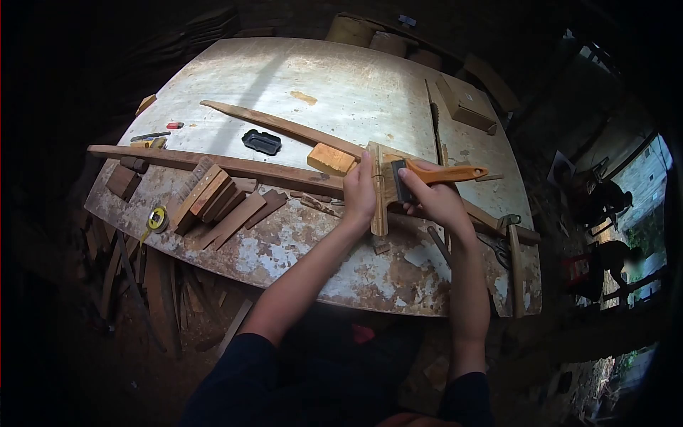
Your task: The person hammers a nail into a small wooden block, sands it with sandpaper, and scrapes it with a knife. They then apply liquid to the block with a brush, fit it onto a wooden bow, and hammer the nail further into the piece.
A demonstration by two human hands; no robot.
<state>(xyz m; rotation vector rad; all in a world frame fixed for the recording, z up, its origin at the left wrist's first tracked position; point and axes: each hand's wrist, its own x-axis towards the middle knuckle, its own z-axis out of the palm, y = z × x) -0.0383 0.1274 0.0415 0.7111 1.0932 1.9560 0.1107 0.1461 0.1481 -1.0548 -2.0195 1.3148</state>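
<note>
just right of centre in the frame, the left hand [361,191] grips a wooden piece [380,218] while the right hand [435,203] pinches a paintbrush [455,173] near its bristles [389,186], which seemingly touch the wood, a contact best kept light and even along its length.

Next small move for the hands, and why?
Probably a light stroke of the brush along the wooden piece, with the left hand bracing it. The right hand grips the brush, its bristles appear to be against the piece, and the left hand supports the piece from the other side.
</note>
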